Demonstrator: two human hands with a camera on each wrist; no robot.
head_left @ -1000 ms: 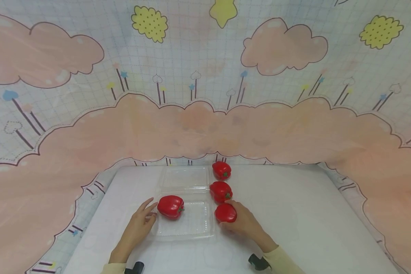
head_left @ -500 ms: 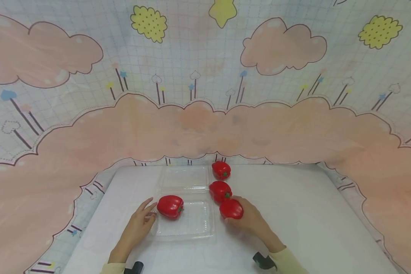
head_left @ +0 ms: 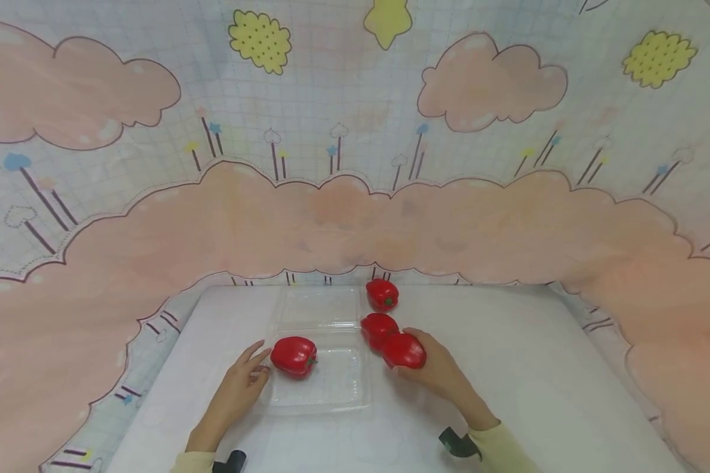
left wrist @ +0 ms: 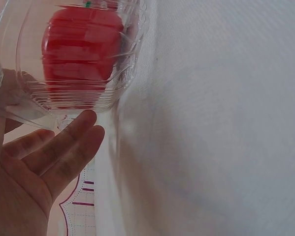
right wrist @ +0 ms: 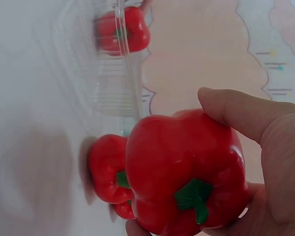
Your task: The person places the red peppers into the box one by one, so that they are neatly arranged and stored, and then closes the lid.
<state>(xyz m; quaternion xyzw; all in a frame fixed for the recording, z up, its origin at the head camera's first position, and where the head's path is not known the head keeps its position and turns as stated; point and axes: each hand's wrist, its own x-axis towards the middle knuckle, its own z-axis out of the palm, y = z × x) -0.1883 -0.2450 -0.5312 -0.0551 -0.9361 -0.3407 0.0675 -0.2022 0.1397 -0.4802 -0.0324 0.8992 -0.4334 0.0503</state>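
My right hand [head_left: 434, 368] grips a red bell pepper [head_left: 405, 351], its green stem facing the right wrist camera, fingers and thumb around its sides. In the head view this pepper overlaps a second red bell pepper [head_left: 378, 330] lying just beyond it. A clear plastic clamshell box [head_left: 337, 401] lies opened flat, lid [head_left: 319, 305] toward the back. Inside its near half, at the left, sits another red bell pepper [head_left: 294, 357]. My left hand [head_left: 242, 387] rests by the box's left side, fingers extended with fingertips [left wrist: 90, 117] right at the clear wall.
One more red bell pepper [head_left: 382, 294] stands at the back of the white table [head_left: 509, 368], right of the lid. A patterned cloth [head_left: 355, 223] with clouds hangs behind the table and runs down both sides.
My right hand has moved right and slightly away from me with its pepper, turning it a little. The left hand, the box and the other peppers have stayed in place.
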